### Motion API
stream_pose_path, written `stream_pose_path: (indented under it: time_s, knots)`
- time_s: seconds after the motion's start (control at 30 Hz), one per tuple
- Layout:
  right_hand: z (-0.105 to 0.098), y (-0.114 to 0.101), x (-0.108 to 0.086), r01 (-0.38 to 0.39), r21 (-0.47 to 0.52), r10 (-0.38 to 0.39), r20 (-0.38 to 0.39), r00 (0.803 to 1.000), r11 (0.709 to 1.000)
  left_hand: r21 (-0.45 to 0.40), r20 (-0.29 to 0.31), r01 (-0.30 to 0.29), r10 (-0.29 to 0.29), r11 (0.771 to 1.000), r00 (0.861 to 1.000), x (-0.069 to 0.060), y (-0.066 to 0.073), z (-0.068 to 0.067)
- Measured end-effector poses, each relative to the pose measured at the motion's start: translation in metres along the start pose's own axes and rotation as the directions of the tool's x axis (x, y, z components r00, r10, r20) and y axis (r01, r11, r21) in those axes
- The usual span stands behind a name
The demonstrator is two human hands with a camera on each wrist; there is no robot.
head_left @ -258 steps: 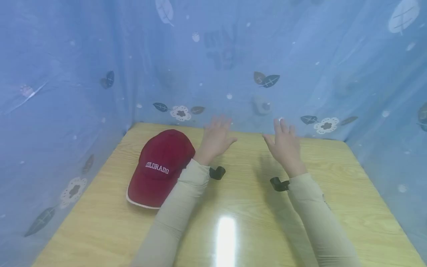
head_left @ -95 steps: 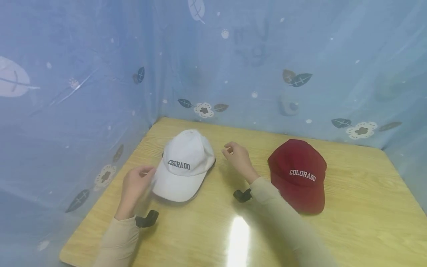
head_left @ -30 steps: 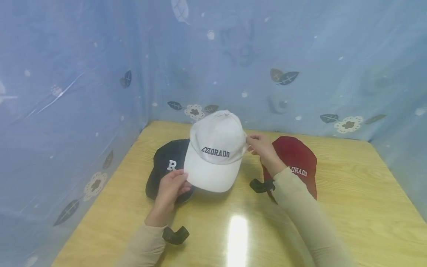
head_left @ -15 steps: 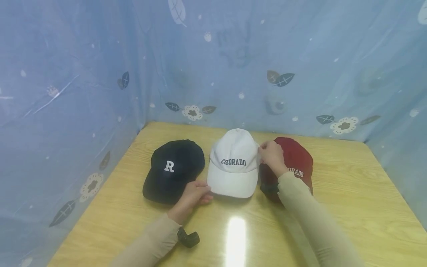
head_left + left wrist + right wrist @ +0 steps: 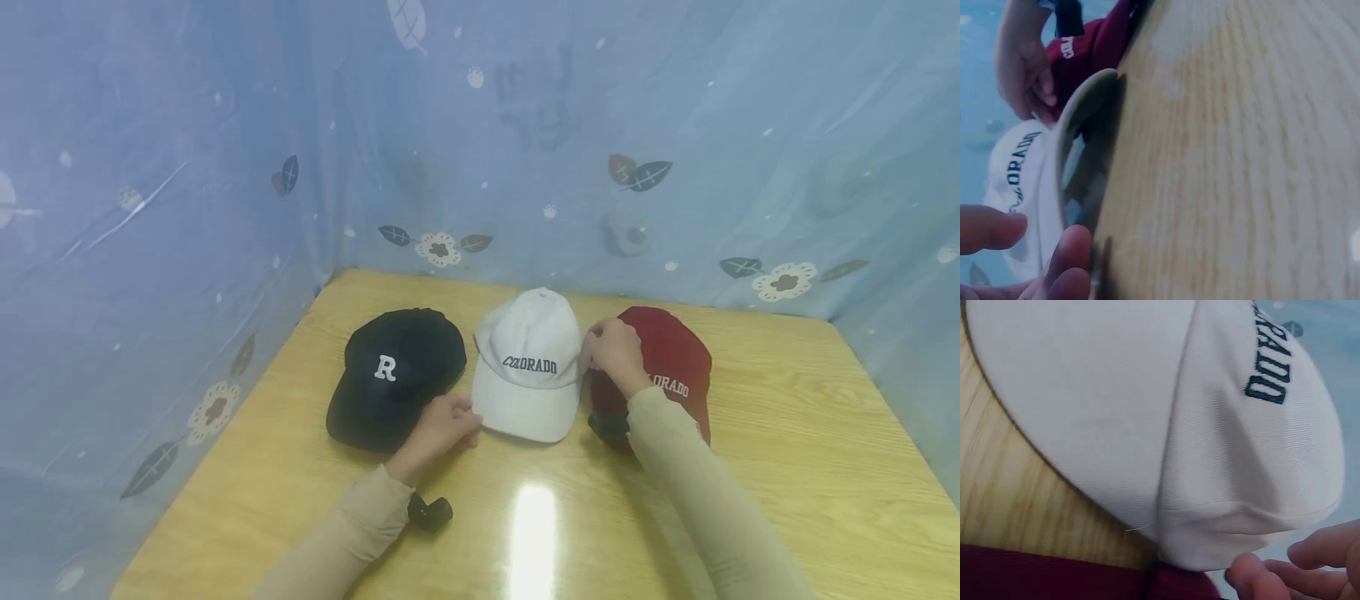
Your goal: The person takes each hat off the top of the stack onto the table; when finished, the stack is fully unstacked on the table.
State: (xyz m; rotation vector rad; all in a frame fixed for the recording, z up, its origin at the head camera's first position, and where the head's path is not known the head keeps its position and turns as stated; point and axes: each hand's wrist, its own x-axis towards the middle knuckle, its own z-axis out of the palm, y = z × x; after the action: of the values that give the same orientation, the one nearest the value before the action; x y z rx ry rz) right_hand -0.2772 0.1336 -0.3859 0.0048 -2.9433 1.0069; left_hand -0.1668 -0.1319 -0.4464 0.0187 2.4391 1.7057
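Note:
A white baseball cap lettered COLORADO sits on the table between two other caps. My left hand is beside the left corner of its brim; in the left wrist view the thumb and fingers are parted near the brim, not pinching it. At the cap's right side is my right hand, its fingertips close to the crown's lower edge and apart from the thumb; whether they touch cannot be told. A dark red COLORADO cap lies partly hidden behind the right hand and sleeve.
To the left lies a black cap with a white R, close to my left wrist. The wooden table reaches a blue patterned curtain at the back and sides. Each wrist carries a black camera mount.
The white cap was carried right from beside the black cap and lowered onto the table between the black and red caps. Both hands have since loosened their hold on it.

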Motion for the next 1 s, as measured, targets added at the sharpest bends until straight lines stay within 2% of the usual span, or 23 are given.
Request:
stream_pose_path:
  time_s: [0.1, 0.17, 0.3, 0.43, 0.57, 0.77, 0.9, 1.0]
  knots:
    - [-0.002, -0.009, 0.000, 0.046, 0.004, -0.046, -0.081, 0.996, 0.999, -0.030, 0.019, 0.006, -0.006, 1.000, 1.000, -0.003, 0.006, -0.008]
    - [-0.002, -0.017, -0.001, 0.095, 0.016, -0.091, -0.153, 0.984, 0.995, -0.040, 0.006, -0.001, 0.001, 0.999, 1.000, -0.007, 0.012, -0.016]
    - [0.000, -0.038, -0.003, 0.204, 0.096, -0.170, -0.282, 0.944, 0.974, -0.023, -0.080, -0.030, 0.028, 0.999, 0.996, -0.018, 0.027, -0.039]
    - [0.009, -0.058, -0.005, 0.282, 0.170, -0.215, -0.330, 0.919, 0.944, 0.014, -0.169, -0.028, 0.030, 1.000, 0.985, -0.029, 0.034, -0.068]
    - [0.023, -0.074, -0.006, 0.314, 0.204, -0.248, -0.294, 0.923, 0.927, 0.028, -0.244, -0.002, 0.009, 1.000, 0.970, -0.041, 0.029, -0.098]
    - [0.055, -0.092, -0.007, 0.273, 0.266, -0.243, -0.140, 0.960, 0.925, 0.091, -0.363, 0.048, -0.012, 0.995, 0.932, -0.061, 0.005, -0.138]
    - [0.081, -0.102, -0.007, 0.222, 0.255, -0.219, -0.041, 0.975, 0.941, 0.153, -0.405, 0.121, -0.049, 0.981, 0.913, -0.073, -0.017, -0.155]
    - [0.099, -0.111, -0.007, 0.208, 0.240, -0.217, 0.013, 0.976, 0.948, 0.153, -0.399, 0.186, -0.111, 0.971, 0.910, -0.077, -0.034, -0.161]
